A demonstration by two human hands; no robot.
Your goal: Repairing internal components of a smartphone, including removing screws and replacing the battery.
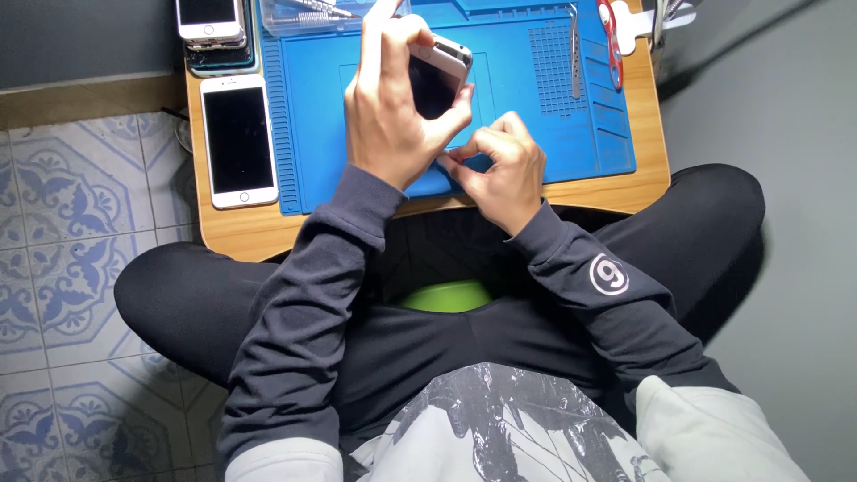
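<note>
White phone (439,76) sits clasped inside left hand (393,107) grip.

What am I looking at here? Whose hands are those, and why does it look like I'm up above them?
There is no machine, only a person sitting cross-legged on the floor. The camera is worn on their head and looks down, so you see what they see. In front of them stands a small wooden table with a blue work mat on it. The left hand holds a phone up over the mat. The right hand is pinched together just below it; what it pinches is too small to tell. Left of the mat lies a white phone with a dark screen, and more phones are stacked above it. On the right of the mat are metal tweezers and a red tool.
</note>
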